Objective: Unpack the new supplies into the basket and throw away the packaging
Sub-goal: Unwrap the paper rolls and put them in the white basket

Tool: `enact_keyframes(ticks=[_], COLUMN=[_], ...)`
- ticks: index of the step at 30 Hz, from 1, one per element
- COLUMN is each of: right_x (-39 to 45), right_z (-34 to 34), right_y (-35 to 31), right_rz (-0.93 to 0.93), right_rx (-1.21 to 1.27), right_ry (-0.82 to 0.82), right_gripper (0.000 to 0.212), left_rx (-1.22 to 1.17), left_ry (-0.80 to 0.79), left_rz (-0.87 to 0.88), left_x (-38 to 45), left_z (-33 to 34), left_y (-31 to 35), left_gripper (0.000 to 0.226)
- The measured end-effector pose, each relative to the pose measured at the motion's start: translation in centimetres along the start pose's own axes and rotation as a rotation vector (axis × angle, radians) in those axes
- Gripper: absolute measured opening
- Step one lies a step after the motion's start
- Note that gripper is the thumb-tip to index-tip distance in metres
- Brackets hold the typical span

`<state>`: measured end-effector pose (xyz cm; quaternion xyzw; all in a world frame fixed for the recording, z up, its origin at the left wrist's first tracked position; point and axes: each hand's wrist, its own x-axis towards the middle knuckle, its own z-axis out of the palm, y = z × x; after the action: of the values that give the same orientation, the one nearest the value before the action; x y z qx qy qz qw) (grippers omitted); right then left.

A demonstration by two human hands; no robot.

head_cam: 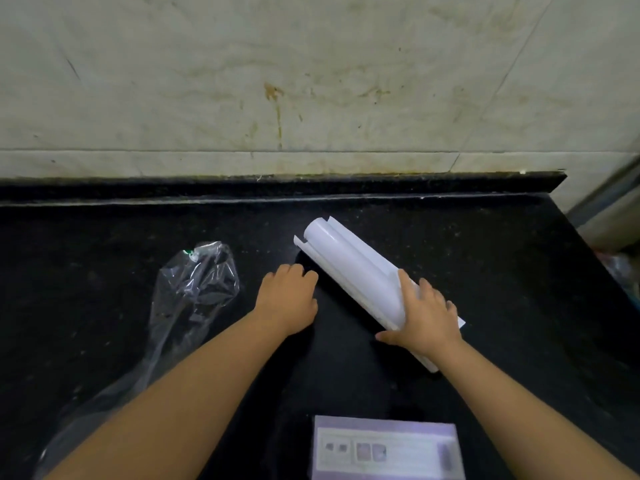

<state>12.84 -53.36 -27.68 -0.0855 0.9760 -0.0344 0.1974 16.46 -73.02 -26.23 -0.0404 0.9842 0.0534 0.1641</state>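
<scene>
- White sheet material, curled into a loose roll (349, 268), lies diagonally on the black worktop (485, 271); the right hand (427, 315) lies flat over its near end, fingers (407, 285) spread and pressing down rather than wrapped around it.
- Left hand (289, 297) rests on the worktop just beside the roll's left edge, fingers (298, 271) curled under and closed on nothing that shows.
- Outward to the left, a clear plastic bag (194, 289) lies crumpled and emptied, well apart from the roll; it looks like the packaging awaiting disposal.
- Nearest the person, a pale purple printed card (386, 448) lies flat at the worktop's front edge.
- No basket or bin is visible here, so the roll's destination lies outside the view.
- Risk: the roll is only pinned at one end, so letting go may let it spring open or roll away across the smooth worktop.
- Risk: the light bag could slide off the worktop's front edge if an arm brushes it.
</scene>
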Motion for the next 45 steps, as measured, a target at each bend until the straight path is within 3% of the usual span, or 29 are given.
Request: enact_keyframes(ticks=[3, 7, 11, 19, 29, 35, 45], right_x=[1.3, 1.8, 0.7, -2.1, -12.8, -19.0, -24.8], right_z=[-0.5, -0.8, -1.7, -5.2, -1.8, 3.3, 11.0], right_y=[0.5, 1.1, 0.6, -9.6, -27.1, -36.7, -48.7], right_rz=[0.05, 0.005, -0.065, -0.46, -0.856, -0.879, -0.721], right_rx=[0.02, -0.005, 0.204, 0.4, 0.292, 0.208, 0.099], right_ry=[0.017, 0.047, 0.045, 0.084, -0.122, -0.23, -0.125], right_gripper=[0.109, 0.058, 0.043, 0.05, 0.047, 0.048, 0.05], left_rx=[-0.03, -0.074, -0.119, -0.154, -0.141, -0.145, -0.155], left_ry=[-0.001, 0.015, 0.064, 0.276, 0.242, 0.141, 0.075], left_rz=[-0.031, -0.101, -0.197, -0.496, -0.941, -1.017, -0.926], left_x=[0.0, -1.4, -3.8, -13.1, -30.1, -38.9, -45.2], left_z=[0.3, 0.5, -0.1, -1.5, -0.1, 3.2, 6.6], left_y=[0.0, -0.1, -0.6, -5.4, -15.5, -23.2, -36.5], left_gripper=[0.042, 0.045, 0.044, 0.039, 0.043, 0.042, 0.035])
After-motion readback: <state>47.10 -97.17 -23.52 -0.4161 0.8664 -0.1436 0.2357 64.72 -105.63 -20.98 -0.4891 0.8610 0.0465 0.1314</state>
